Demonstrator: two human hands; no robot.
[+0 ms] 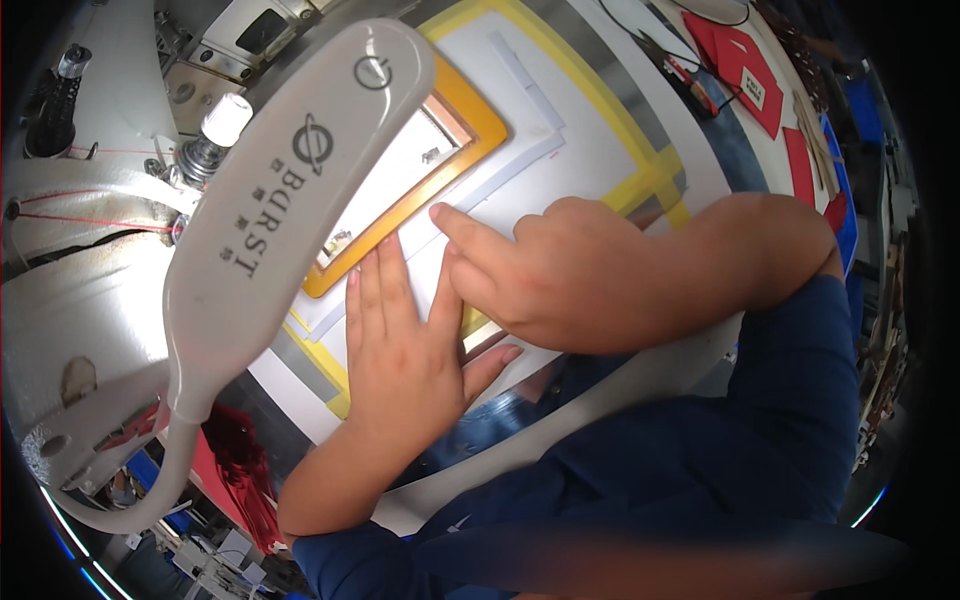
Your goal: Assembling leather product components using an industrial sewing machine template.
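Both hands flat on the sheet

Left hand and right hand spread, pressing the thin, floppy white sheet beside the orange frame; looks best held by its edges.

Bright, even light; fisheye-bent edges, blurred sleeve.

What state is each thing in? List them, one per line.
left hand: flat, palm down on the white sheet.
right hand: forefinger pressed on the sheet by the orange frame.
lamp head: over the frame; whether lit, cannot tell.
red pieces: lying loose, far right.
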